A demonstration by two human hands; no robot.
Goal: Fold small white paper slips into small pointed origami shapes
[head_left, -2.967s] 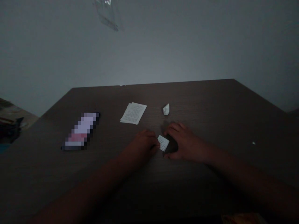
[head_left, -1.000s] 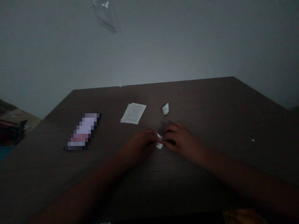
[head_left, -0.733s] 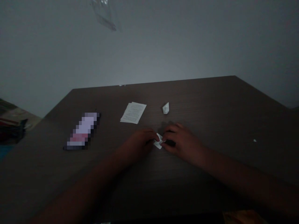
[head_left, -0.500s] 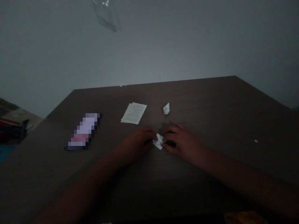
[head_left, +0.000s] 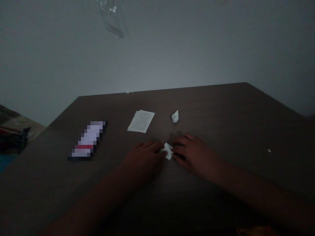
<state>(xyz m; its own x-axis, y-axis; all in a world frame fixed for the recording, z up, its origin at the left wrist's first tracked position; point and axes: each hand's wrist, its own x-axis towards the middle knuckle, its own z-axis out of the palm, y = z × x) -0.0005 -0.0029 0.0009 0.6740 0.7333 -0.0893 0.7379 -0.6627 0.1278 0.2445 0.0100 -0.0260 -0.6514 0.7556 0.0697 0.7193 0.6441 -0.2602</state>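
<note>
A small folded piece of printed paper lies on the dark wooden table between my two hands. My left hand has its thumb and fingertips closed on the paper's left side. On the right side, my right hand pinches the paper's edge with its fingertips, the other fingers curled beside it. A small folded paper shape stands just beyond my right hand. Further left is a stack of printed paper sheets.
A phone with a lit, blurred-out screen lies on the left of the table. A tiny white scrap is at the right. Behind the table rises a pale wall with a clear plastic bag on it.
My fingers have shifted slightly around the small paper, and its shape between them looks a little more folded in. The view has tilted slightly; the other things stay put.
</note>
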